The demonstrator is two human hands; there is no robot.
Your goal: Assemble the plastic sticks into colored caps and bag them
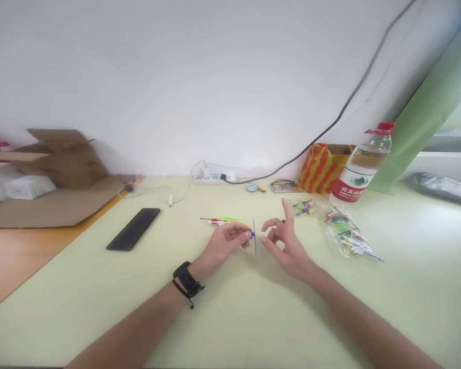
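We record one pale green tabletop [223, 318]; on it, at left, we list a flat black oblong [133, 229]; at the back, a white power strip [212, 178]; near the middle, loose coloured plastic pieces [217, 221]; at right, a striped bag [319, 166], a red-capped bottle [360, 166] just beside it, and clear packets [348, 238] of small parts.

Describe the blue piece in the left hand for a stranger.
Over the pale green table, find the left hand, with a black wristband. It holds the blue piece, its thin bar facing the right hand, unlike the colourful pieces lying behind.
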